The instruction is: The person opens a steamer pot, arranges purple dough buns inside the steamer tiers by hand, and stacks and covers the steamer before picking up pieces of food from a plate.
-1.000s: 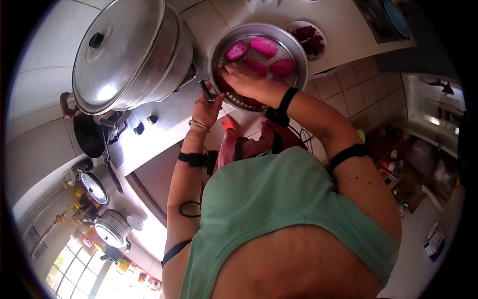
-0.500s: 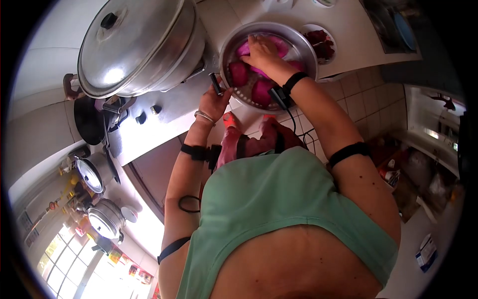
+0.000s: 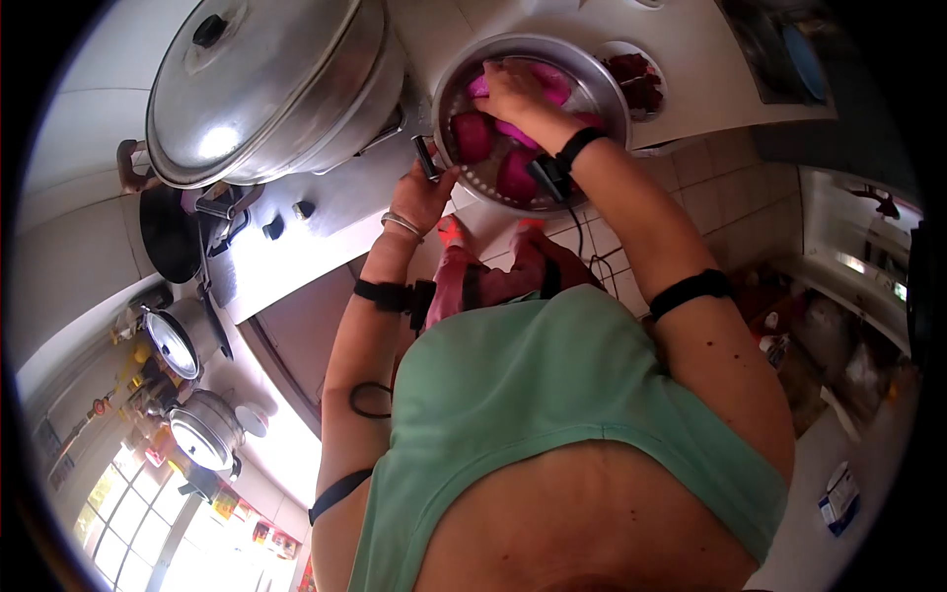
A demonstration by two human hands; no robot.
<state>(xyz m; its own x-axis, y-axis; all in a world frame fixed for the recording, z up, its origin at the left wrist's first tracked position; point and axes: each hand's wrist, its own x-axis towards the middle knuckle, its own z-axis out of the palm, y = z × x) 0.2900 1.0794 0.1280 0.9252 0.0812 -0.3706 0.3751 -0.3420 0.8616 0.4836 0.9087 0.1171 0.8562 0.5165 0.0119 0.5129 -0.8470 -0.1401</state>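
Observation:
A wide metal basin [image 3: 614, 113] holds several bright magenta chunks [image 3: 517, 176], their kind unclear, in some liquid. My right hand [image 3: 513, 94] reaches into its far side, fingers and thumb curled round a magenta chunk [image 3: 548, 83] that it partly covers. Beside the basin's left rim, my left hand [image 3: 424, 197] is closed round a slim black and silver tool [image 3: 424, 158]. Its working end is not clear to me. A white plate [image 3: 663, 96] of dark red scraps [image 3: 636, 83] stands right of the basin.
A large lidded metal pot [image 3: 266, 89] stands on the stove at left, a dark pan [image 3: 170, 232] near it. Smaller lidded pots [image 3: 205, 434] sit farther along the counter. A sink [image 3: 760, 49] is at upper right. A cable [image 3: 580, 232] hangs from my right wrist.
The view has shifted slightly, so most things sit a little higher and further left. My right hand has moved slightly within the basin; my left keeps its hold on the tool.

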